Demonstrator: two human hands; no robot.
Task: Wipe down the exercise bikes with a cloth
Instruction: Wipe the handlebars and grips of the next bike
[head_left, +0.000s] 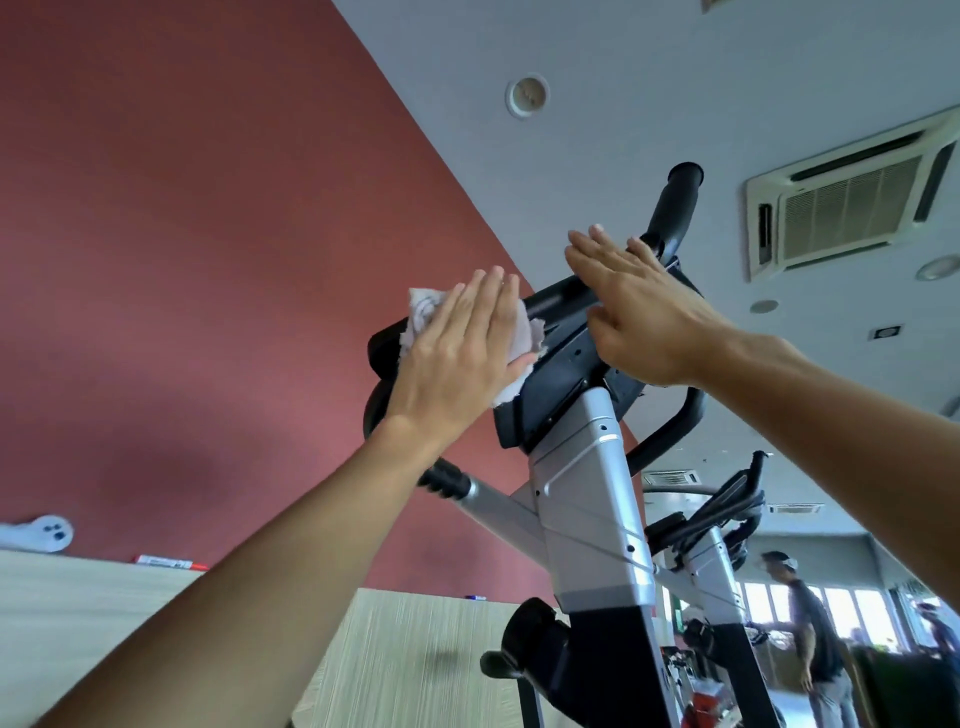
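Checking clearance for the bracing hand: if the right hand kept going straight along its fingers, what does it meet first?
Probably nothing solid: the right hand lies flat on the bike console, fingers pointing up-left past its top edge toward the red wall. Depth is unclear.

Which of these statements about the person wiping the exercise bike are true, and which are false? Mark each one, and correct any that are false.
1. The left hand presses a pale cloth against the bike's black console. True.
2. The right hand holds a spray bottle. False: it holds nothing; its fingers are straight and lie flat against the console.
3. A second exercise bike stands behind the one being wiped. True.
4. The cloth is draped over the upright black handlebar grip. False: the grip is bare; the cloth is under the left hand at the console's left side.
5. The wall behind the bike is green. False: it is dull red.
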